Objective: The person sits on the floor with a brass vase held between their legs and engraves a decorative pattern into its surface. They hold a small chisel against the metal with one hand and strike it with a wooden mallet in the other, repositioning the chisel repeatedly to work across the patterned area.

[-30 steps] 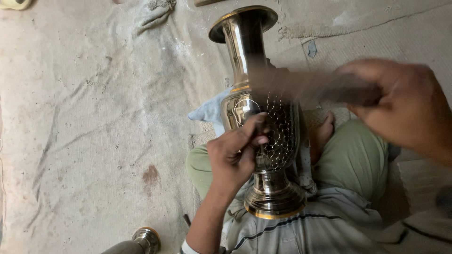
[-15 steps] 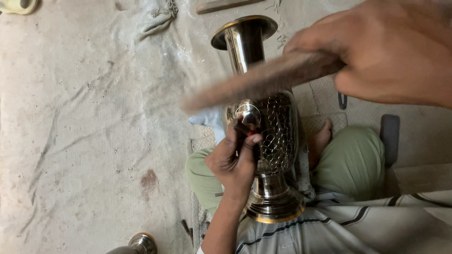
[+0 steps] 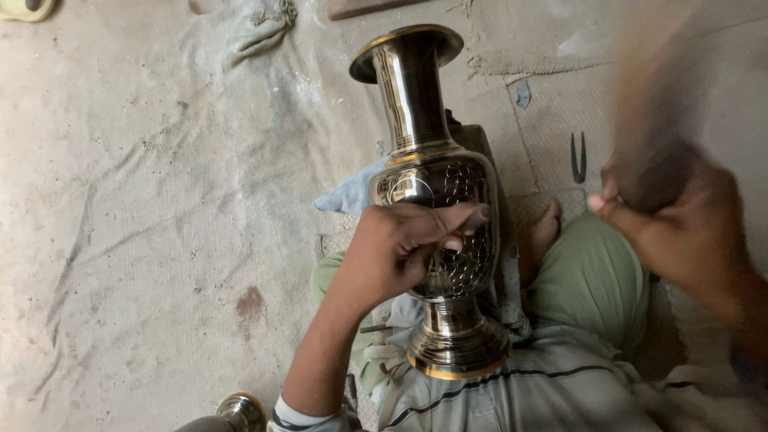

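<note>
A: Main object?
B: Tall polished metal vase point(image 3: 436, 200), gold-trimmed rim and foot, lying across the lap, mouth pointing away, foot against the striped shirt point(image 3: 520, 396). Belly covered in punched scale pattern.

A: Left hand?
B: Left hand point(image 3: 396, 252) pressed on the vase belly, fingers point(image 3: 456, 220) pinched closed on a small thin tool against the patterned area; tool mostly hidden, kind unclear.

A: Right hand?
B: Right hand point(image 3: 680, 228) raised to the right of the vase, well apart from it, fingers clenched around a dark wooden mallet point(image 3: 652, 112) pointing up. Heavily blurred, so details of the head not readable.

A: Surroundings?
B: Dusty grey cloth point(image 3: 144, 200) spread over the floor on the left. Pale blue rag point(image 3: 348, 196) under the vase shoulder. Green trousers point(image 3: 588, 280) on a bent knee, bare foot point(image 3: 540, 236) just beside the vase. Small dark pincer-like tool point(image 3: 578, 158) on the floor beyond the knee. Second metal piece point(image 3: 236, 412) at the bottom edge, near the left forearm, only partly in view.
</note>
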Action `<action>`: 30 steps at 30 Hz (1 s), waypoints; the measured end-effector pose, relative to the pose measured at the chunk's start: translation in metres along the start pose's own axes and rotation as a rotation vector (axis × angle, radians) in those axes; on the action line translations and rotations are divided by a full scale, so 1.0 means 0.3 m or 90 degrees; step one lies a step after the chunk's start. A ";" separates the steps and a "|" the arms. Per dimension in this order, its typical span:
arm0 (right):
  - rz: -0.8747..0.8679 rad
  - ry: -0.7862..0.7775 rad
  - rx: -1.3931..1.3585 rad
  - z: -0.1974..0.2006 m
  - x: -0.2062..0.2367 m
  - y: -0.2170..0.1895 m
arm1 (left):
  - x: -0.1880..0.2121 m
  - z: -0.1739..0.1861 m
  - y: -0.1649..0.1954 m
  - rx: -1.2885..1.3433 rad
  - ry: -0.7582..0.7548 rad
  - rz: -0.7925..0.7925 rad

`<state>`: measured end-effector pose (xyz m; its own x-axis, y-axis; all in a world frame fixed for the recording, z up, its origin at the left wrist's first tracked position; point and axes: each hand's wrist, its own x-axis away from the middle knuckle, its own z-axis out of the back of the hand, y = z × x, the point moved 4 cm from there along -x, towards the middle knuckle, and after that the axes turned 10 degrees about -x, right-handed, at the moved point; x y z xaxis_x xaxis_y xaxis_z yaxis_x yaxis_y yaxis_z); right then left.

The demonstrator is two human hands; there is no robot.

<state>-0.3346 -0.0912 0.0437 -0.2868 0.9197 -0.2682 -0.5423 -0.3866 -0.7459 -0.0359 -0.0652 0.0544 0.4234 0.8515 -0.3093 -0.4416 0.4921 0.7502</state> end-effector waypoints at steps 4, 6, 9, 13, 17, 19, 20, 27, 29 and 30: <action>-0.248 -0.050 0.156 -0.104 0.089 0.134 | -0.051 0.021 -0.014 0.055 -0.079 -0.036; -0.188 -0.015 0.155 -0.142 0.114 0.136 | -0.072 0.025 -0.026 0.064 -0.103 -0.043; -0.160 0.138 -0.113 -0.157 0.160 0.123 | -0.083 0.028 -0.033 0.060 -0.139 -0.065; -0.077 0.170 -0.148 -0.152 0.177 0.079 | -0.093 0.028 -0.039 0.027 -0.177 -0.101; -0.053 0.116 -0.056 -0.103 0.131 0.035 | -0.054 0.035 -0.045 0.096 -0.132 -0.046; -0.056 0.074 -0.002 -0.077 0.095 0.010 | -0.028 0.019 -0.043 0.045 -0.050 -0.025; -0.050 0.031 0.104 -0.051 0.063 0.002 | -0.015 0.011 -0.042 0.018 -0.009 -0.018; -0.123 -0.321 0.505 -0.046 -0.132 0.026 | 0.080 -0.043 -0.042 0.005 0.223 0.134; 0.050 -0.266 0.473 -0.062 -0.205 -0.018 | 0.090 -0.068 -0.043 -0.011 0.340 0.195; 0.137 -0.238 0.455 -0.065 -0.236 -0.051 | 0.092 -0.085 -0.039 0.014 0.382 0.185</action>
<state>-0.2908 -0.1490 0.0621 -0.6166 0.7860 -0.0460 -0.7799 -0.6177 -0.1012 -0.0392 -0.0428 0.0222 -0.2264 0.9052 -0.3596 -0.4519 0.2294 0.8621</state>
